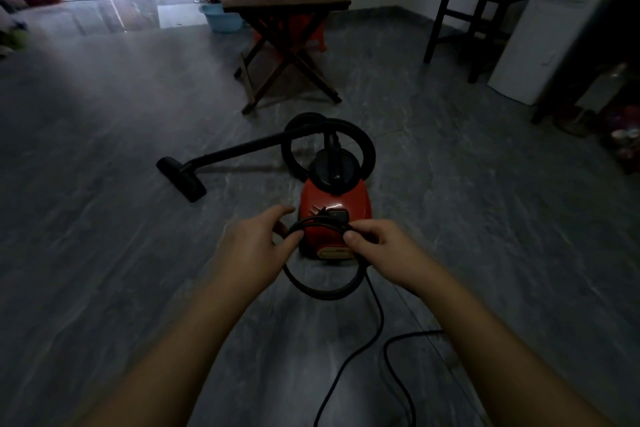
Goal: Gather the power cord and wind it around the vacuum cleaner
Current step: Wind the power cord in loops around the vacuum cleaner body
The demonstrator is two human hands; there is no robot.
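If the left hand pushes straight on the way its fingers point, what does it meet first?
The left hand would likely meet the red vacuum cleaner, just beyond the power cord it holds; depth unclear.

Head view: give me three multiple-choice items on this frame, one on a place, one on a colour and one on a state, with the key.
1. The nozzle lies on the floor:
A) left of the vacuum cleaner
B) right of it
C) under it

2. The vacuum cleaner's body is:
A) blue
B) white
C) red

3. The power cord is:
A) fully wound round the vacuum cleaner
B) partly looped and gripped by both hands
C) lying untouched

Key:
1 A: the nozzle sits out to the left of the body.
2 C: the shell is plainly red.
3 B: the left hand and right hand hold loops, while a loose length trails on the floor.
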